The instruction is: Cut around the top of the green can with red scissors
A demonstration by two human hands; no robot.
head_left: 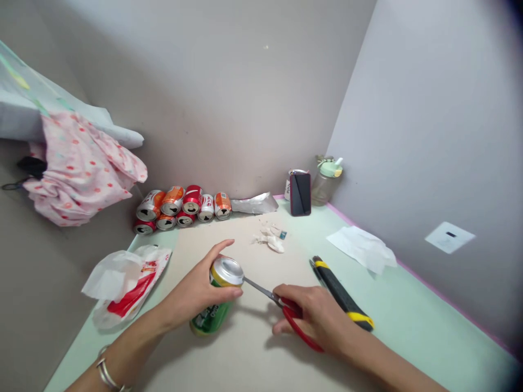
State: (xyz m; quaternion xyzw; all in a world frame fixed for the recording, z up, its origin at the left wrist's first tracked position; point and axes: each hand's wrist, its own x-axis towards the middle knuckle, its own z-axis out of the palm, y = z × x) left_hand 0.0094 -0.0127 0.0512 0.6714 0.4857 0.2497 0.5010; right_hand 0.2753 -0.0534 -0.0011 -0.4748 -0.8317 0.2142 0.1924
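A green and yellow drink can (pixel 216 316) leans a little on the pale work surface, its silver end facing up. My left hand (pixel 200 291) is wrapped round its upper part, the thumb in front and a finger stretched past the far side. My right hand (pixel 312 313) grips scissors (pixel 296 326) by their red handles. The blade points left and its tip meets the can's side just under the silver rim; whether it has gone through the metal I cannot tell. To the right of this hand lies a black and yellow utility knife (pixel 345 296).
Several empty cans (pixel 192 200) are stacked at the back left, beside a cut aluminium sheet (pixel 255 203). A phone (pixel 300 194) and a bottle (pixel 324 182) stand behind. Crumpled tissue (pixel 272 239), white paper (pixel 362 247) and a tissue pack (pixel 131 286) lie around.
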